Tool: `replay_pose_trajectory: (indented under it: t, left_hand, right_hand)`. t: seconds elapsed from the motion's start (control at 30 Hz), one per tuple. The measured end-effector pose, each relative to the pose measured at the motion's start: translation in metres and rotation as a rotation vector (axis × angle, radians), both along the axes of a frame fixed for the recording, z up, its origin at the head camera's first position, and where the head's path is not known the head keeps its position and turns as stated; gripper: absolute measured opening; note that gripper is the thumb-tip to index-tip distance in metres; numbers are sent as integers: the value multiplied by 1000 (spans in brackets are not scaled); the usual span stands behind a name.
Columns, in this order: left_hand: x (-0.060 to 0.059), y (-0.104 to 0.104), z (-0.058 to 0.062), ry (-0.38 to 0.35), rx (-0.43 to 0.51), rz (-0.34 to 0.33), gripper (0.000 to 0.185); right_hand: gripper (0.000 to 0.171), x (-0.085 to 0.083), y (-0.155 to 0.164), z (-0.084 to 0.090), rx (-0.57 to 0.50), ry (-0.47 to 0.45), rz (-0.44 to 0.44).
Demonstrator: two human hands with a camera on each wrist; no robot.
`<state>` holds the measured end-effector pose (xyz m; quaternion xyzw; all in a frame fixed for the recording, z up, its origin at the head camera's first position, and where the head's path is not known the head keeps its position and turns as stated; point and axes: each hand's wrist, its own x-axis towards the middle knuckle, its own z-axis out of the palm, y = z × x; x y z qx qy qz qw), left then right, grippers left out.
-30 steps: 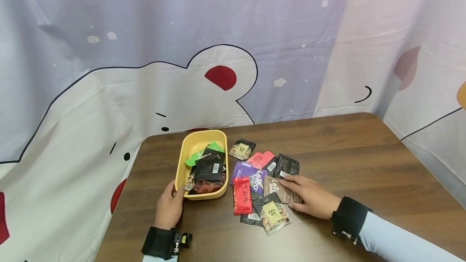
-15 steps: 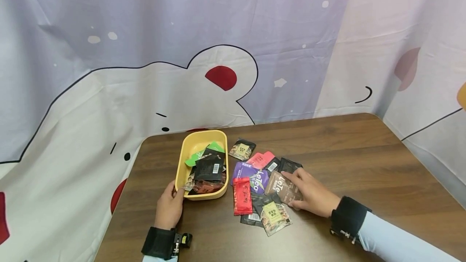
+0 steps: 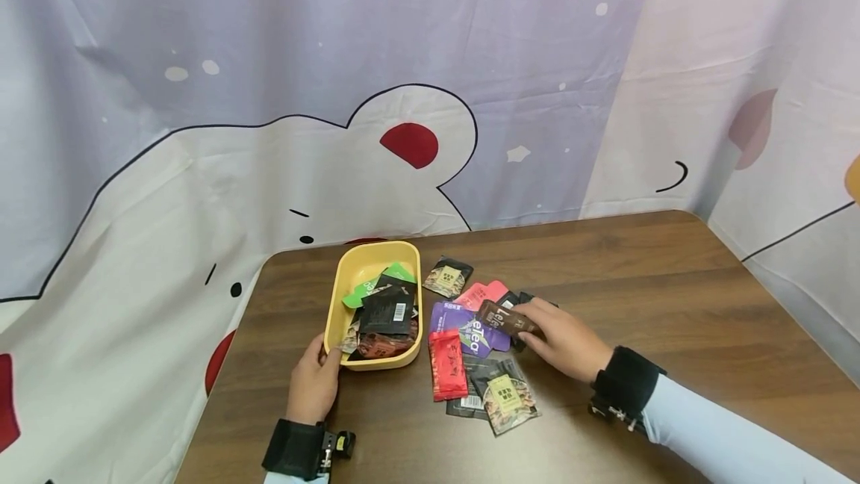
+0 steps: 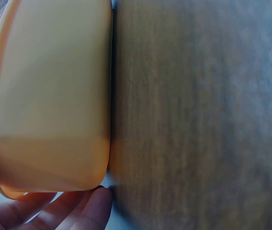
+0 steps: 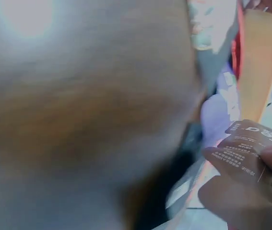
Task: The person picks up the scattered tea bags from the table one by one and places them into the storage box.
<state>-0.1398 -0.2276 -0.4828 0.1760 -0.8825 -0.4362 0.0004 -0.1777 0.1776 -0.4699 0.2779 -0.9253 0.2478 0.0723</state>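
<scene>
Pinched in my right hand (image 3: pixel 567 338) is a brown LeTea sachet (image 3: pixel 505 317), lifted and tilted over the pile; the right wrist view shows the thumb pressed on the brown sachet (image 5: pixel 241 153). My left hand (image 3: pixel 313 383) grips the near left corner of a yellow plastic basket (image 3: pixel 331 331), thumb at the rim and fingers against the outside wall. Inside the basket lie several sachets, with a black one (image 3: pixel 388 312) over a green one (image 3: pixel 359 292). Below the lifted sachet lies a purple LeTea sachet (image 3: pixel 453 314), beside a red sachet (image 3: pixel 447 364).
A black sachet with a yellow label (image 3: pixel 504 393) lies at the pile's near side. Another similar sachet (image 3: pixel 449 276) lies by the basket's far right. A pink sachet (image 3: pixel 480 294) is behind the purple one. The wooden table (image 3: pixel 645 275) meets a printed curtain (image 3: pixel 269 185) behind.
My right hand has picked the brown sachet up off the pile and carried it slightly left and away from me. The left hand and the basket stay in place.
</scene>
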Motion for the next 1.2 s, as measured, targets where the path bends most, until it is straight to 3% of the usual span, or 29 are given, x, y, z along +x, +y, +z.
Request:
replay_pose_trajectory:
  t: [0.2,0.43,0.67,1.0,1.2]
  left_hand:
    - [-1,0,-2,1,7,-1,52]
    - [-1,1,-3,11,-2,0,49]
    - [-1,3,-4,13,3,2,49]
    - [0,0,-3,39,-5,-4,46]
    - [1,1,-2,38,2,-1,47]
  right_hand:
    - [23,-12,-32,16,-42,27,61]
    - [24,-28,-80,38,-70,71,129]
    - [23,-46,-124,44,-147,38,166]
    - [23,-62,-177,48,-47,73,246]
    - [22,-66,-193,48,2,99,272]
